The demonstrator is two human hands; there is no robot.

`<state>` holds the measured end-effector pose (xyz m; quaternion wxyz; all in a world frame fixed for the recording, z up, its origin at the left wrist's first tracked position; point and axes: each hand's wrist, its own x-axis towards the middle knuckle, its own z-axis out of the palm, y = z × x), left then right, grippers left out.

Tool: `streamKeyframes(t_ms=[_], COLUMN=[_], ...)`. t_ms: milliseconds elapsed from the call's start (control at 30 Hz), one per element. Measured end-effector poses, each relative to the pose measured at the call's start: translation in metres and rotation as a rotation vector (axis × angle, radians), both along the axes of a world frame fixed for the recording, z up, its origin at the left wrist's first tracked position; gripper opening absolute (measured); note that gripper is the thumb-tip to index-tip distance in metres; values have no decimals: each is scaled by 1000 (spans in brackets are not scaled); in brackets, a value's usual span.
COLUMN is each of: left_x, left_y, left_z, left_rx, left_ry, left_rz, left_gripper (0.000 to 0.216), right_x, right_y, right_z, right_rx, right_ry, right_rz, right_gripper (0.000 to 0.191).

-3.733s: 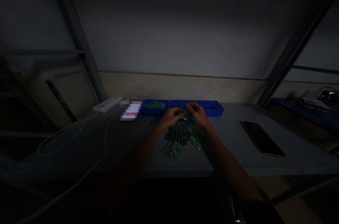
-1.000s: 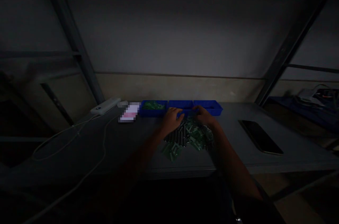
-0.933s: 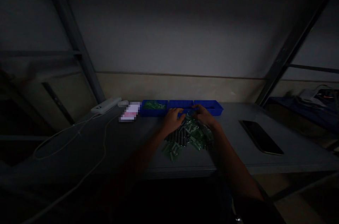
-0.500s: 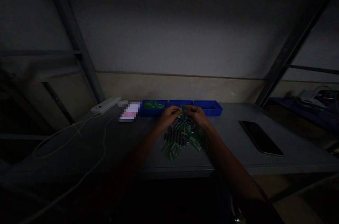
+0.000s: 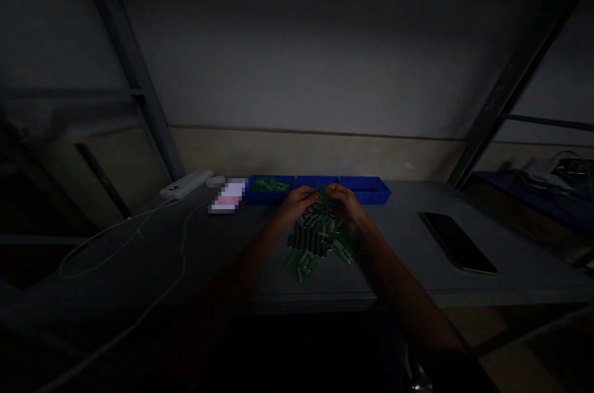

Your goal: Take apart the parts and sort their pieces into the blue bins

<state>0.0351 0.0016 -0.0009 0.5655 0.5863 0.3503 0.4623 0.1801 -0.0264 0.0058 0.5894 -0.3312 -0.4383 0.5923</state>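
My left hand [image 5: 297, 203] is closed in a pinch on the edge of a small clear green plastic bag [image 5: 321, 196]. On the bag's other side, my right hand [image 5: 344, 202] has its fingers closed on it too. Both hands are just above a pile of small dark and grey cylindrical pieces [image 5: 310, 239], some side by side in a row. Green plastic bags [image 5: 301, 266] with pieces in them lie at the near side of the pile. The picture is dark, so the bag's contents and the fingertips are hard to make out.
Behind my hands stand blue bins [image 5: 366, 190] in a row; the left one holds green bags [image 5: 269, 184]. A dark phone [image 5: 458, 243] lies at right. At left are a lit, blurred screen [image 5: 228, 196], a white power bank [image 5: 186, 185] and a loose white cable [image 5: 184, 250].
My right fingers have shifted slightly on the green bag, and more of the bag shows between the hands. My left hand and the pile look nearly the same.
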Motion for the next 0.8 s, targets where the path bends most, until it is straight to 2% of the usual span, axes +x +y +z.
streamKeyframes(t_ms=[133, 267, 333, 467, 533, 633, 800], left_x=[-1, 1, 2, 1, -3, -10, -20], left_y=[2, 2, -1, -10, -12, -12, -5], left_z=[-1, -1, 1, 10, 16, 22, 18], left_rx=[3, 63, 87, -77, -159, -212, -205], left_ry=[5, 2, -44, -304, -357, -300, -182], left_rz=[30, 92, 69, -148, -190, -207, -268], left_gripper=[25, 16, 12, 10, 9, 14, 26], right_x=[0, 1, 2, 3, 3, 3, 4], right_y=[4, 12, 14, 11, 9, 5, 2], right_z=[-3, -8, -9, -7, -5, -3, -1], right_rx=[28, 105, 148, 208, 205, 193, 168], right_ry=[-51, -198, -233, -305, -332, -364, -420], right_rz=[-69, -289, -354, -254, -197, -137, -58], right_gripper=[27, 25, 26, 28, 28, 28, 28])
